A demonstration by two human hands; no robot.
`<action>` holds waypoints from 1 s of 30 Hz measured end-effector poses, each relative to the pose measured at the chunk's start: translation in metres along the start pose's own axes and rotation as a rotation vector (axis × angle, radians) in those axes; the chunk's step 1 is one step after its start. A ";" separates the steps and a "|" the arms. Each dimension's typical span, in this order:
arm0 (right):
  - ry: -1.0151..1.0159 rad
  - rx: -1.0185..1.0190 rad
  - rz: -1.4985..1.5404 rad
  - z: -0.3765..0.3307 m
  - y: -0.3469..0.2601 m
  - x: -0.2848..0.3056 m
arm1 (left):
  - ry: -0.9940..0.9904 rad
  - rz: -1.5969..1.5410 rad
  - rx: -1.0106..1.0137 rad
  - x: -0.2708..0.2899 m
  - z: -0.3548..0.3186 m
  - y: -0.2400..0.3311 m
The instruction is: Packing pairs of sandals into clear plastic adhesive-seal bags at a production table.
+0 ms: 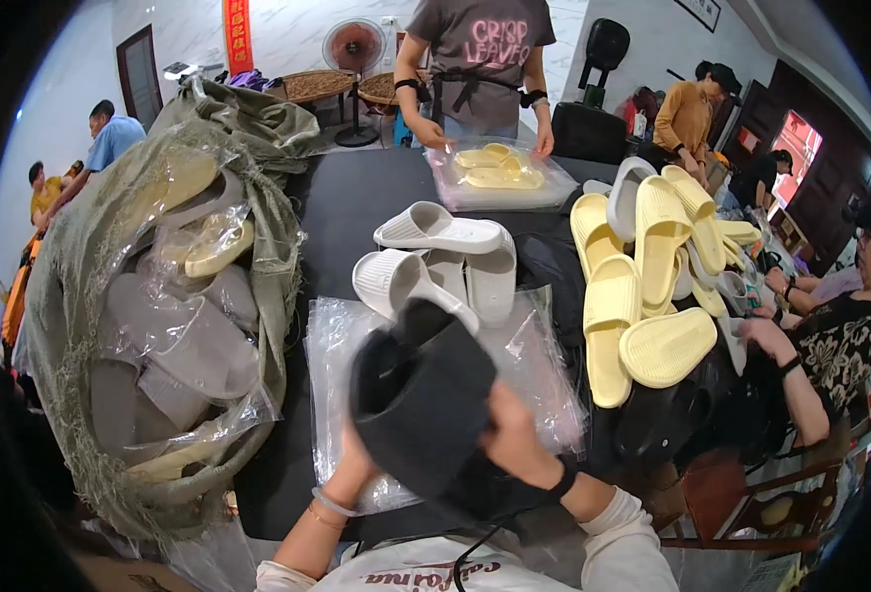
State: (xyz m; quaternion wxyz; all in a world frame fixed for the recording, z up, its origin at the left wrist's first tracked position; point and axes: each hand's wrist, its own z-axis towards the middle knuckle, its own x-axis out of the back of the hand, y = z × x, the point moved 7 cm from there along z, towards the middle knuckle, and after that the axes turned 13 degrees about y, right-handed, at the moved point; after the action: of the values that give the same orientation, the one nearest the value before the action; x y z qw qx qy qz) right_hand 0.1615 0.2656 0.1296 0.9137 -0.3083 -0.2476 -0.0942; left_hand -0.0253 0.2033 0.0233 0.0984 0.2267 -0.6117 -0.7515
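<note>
Between my hands, above the near part of the table, is a pair of black slide slippers [420,400], blurred by motion. My left hand [356,462] grips the lower left side, its fingers mostly hidden behind the dark soles. From the right, my right hand [514,434] is closed on the other edge. Beneath them lies a stack of clear plastic bags [335,340] spread flat on the table. Just beyond, several grey slide slippers [440,229] rest in a loose cluster, some overlapping the bags' far edge.
At left stands a big green woven sack [55,326] of bagged grey and yellow slippers. Yellow slippers [660,232] are heaped at right, with black slippers [657,419] nearby. Across the black table [356,183], a person [480,69] handles bagged yellow slippers [499,168]. Another person [840,335] sits at right.
</note>
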 end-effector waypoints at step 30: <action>-0.777 -0.288 -0.531 0.095 0.129 -0.095 | 0.414 1.590 -0.722 0.029 -0.001 -0.005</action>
State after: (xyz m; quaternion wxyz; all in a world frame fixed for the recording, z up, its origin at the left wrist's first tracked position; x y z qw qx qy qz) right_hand 0.0839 0.4275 0.0803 0.6463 -0.3702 -0.6244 -0.2351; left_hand -0.0492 0.1912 0.0116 0.7633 -0.1778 -0.2844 -0.5522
